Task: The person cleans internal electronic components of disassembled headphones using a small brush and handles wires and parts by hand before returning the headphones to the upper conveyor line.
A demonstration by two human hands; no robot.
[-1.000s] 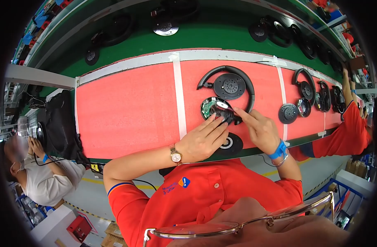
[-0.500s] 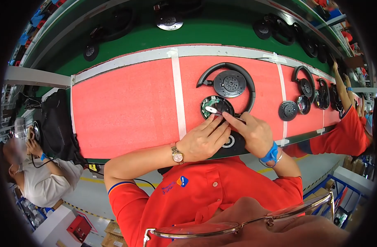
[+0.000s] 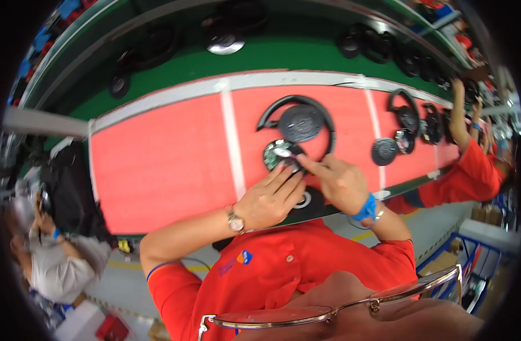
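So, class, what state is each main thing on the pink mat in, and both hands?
Headband: curved, lying down.
Grey disc: inside the headband's curve.
Ear cup: open, circuitry showing.
White part: at the opening; blurred.
Ringed black disc: partly hidden.
Left hand: fingers extended to the cup.
Right hand: index finger extended, near the white part.

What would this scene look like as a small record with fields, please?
Surface: pink mat with white strips
Left hand: fingers at the near edge of the open earcup, which shows green circuitry
Right hand: fingertips over the same earcup, near a white oval part; grip too blurred to tell
Beyond the hands: curved headband around a dark round disc
Farther right: more headphones
Co-workers: one at each side
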